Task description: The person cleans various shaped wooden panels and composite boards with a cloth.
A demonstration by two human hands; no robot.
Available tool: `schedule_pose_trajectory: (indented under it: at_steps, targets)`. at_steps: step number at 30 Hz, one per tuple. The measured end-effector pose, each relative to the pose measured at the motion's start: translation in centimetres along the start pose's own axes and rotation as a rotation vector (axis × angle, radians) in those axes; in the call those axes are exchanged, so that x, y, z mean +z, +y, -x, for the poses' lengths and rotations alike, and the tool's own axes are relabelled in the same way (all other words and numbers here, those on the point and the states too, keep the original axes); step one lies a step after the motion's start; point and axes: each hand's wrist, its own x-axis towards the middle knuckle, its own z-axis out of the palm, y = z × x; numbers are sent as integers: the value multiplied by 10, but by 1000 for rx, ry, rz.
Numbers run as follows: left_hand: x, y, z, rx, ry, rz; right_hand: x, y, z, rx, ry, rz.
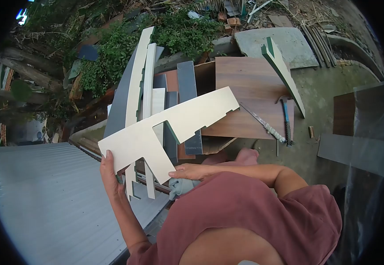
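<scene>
A cream cut-out board (132, 143) with notched edges and a short leg spans the view in front of my body. My left hand (109, 173) grips its left end, thumb on the top face. At the lower corner of the leg, my right hand (188, 171) holds the board with the thumb near the edge. A grey-green cloth (182, 187) is bunched under my right hand, against the board's corner. Beyond the board, a long cream strip (138, 75) with green notched edges lies on a stack of panels.
A brown wood-grain panel (245, 79) lies ahead, bearing a hammer (285, 115) with a blue handle and a saw-like blade (262, 121) with a wrapped handle. Another cream piece (285, 73) leans at its right. Corrugated metal sheeting (59, 190) spreads at left; dark panels (187, 88) are stacked centrally.
</scene>
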Motion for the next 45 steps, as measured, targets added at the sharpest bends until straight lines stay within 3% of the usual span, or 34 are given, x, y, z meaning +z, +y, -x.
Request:
schedule_pose_trajectory:
  at_steps: [2,7,11,13,17,19,23,27,31,33,36,39,43,45]
  targets:
    - [4,15,-8,27,-167,-156,4,1,-2,-56,-7,-73]
    - [19,20,-28,7,-261,-247,3,-14,21,-126,0,-159]
    - [29,25,-27,-7,-250,-249,-20,-23,60,-123,211,253]
    - [30,25,-29,5,-241,-242,-45,-25,82,-146,274,161]
    - [47,29,-19,37,-253,-36,-39,-105,117,-613,544,-240]
    - [52,30,-15,55,-295,-52,-20,-152,111,-870,556,-136]
    - [75,40,4,90,-258,58,10,-185,29,-1205,540,526]
    - [73,37,4,81,-232,165,11,-182,4,-1196,738,777]
    - [75,42,13,42,-167,43,-68,-155,-12,-1028,1097,796]
    - [72,36,7,94,-179,11,-110,-127,-18,-846,1229,825]
    - [67,33,2,72,-156,22,-143,-98,-16,-715,1254,701]
    - [78,37,9,102,-130,47,-112,-118,0,-747,1215,561]
    - [79,39,8,101,-174,-8,-16,-151,28,-1002,854,553]
    - [86,42,7,96,-193,71,15,-145,38,-995,707,570]
